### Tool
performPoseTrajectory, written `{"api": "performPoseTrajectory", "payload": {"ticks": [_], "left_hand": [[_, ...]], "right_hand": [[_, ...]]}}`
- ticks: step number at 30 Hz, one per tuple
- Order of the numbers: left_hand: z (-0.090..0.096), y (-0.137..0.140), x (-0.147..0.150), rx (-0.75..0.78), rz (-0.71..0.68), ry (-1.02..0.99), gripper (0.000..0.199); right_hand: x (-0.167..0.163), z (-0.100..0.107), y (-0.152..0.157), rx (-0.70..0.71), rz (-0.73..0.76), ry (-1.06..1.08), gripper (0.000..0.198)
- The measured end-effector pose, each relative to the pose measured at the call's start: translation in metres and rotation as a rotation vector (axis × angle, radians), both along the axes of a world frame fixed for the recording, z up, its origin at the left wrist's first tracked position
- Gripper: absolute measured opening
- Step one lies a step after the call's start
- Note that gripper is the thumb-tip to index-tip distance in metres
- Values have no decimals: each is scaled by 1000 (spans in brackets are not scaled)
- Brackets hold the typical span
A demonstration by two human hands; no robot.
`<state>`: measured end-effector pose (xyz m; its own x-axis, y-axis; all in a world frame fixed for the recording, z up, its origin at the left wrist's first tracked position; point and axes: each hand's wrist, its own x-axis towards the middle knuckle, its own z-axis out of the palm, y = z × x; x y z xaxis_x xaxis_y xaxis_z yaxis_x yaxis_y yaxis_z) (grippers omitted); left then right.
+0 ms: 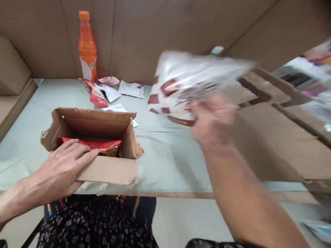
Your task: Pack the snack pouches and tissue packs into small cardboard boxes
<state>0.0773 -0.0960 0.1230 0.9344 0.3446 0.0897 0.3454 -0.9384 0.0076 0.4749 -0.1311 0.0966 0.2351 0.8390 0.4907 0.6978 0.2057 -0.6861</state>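
Note:
My right hand is raised over the right side of the table, closed on the lower edge of a white plastic packet with brown-red patches. Motion blurs the hand and the packet's print. At the near left, my left hand grips the front wall of an open cardboard box, its fingertips over the edge. Inside the box lies a red food packet, partly covered by those fingers. The box's flaps are torn and folded outward.
An orange drink bottle stands upright at the back. Small red packets and white packets lie in front of it. Large cardboard boxes stand on the right. Cardboard walls enclose the pale table.

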Motion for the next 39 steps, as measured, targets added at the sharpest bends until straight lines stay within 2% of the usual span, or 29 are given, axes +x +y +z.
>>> {"api": "performPoseTrajectory", "payload": {"ticks": [2,3,4,6,8,10,12,14,16,19,21,23,25,28,29,31,32,34,36,39], "left_hand": [[-5,1,-1,25,6,-20,66],[-7,1,-1,29,9,-25,65],[-9,2,-1,25,10,-27,64],[-10,2,0,5,10,-26,62],[-11,1,0,9,8,-40,63],[-12,0,-1,44,5,-73,63],[-13,-3,-2,61,-4,-88,60],[-14,-6,-4,55,-16,-93,55],[-13,-7,-6,74,-18,-153,52],[-12,-7,-8,122,87,-278,63],[-12,-3,-9,100,136,-250,71],[-13,2,-8,47,106,-157,70],[-16,7,-8,12,71,-103,64],[-20,14,-11,15,68,-92,59],[-20,16,-14,32,59,-81,58],[-19,21,-19,77,35,-32,61],[-18,22,-21,100,23,-5,64],[-16,24,-24,134,1,32,71],[-15,22,-24,149,5,42,75],[-13,15,-21,166,78,27,73]], "right_hand": [[-14,38,-15,403,-42,150,26],[-28,54,-21,506,-35,157,22],[-44,66,-26,496,18,120,23],[-81,80,-30,384,135,42,30],[-117,82,-25,152,282,-111,34],[-146,77,-15,-168,409,-371,32],[-167,71,-2,-448,470,-638,29],[-179,65,10,-589,481,-797,22],[-184,62,21,-628,506,-839,18],[-183,62,33,-653,633,-760,19],[-178,67,34,-665,743,-720,20],[-169,77,27,-617,773,-695,20],[-153,89,13,-479,690,-590,23],[-111,93,2,-212,407,-278,32],[-94,87,6,-158,295,-199,33],[-60,62,24,-188,96,-149,30],[-45,43,38,-270,30,-179,28],[-27,2,68,-563,-83,-268,23],[-24,-36,95,-682,-138,-262,29],[-39,-71,121,-690,-182,-201,45]]}}
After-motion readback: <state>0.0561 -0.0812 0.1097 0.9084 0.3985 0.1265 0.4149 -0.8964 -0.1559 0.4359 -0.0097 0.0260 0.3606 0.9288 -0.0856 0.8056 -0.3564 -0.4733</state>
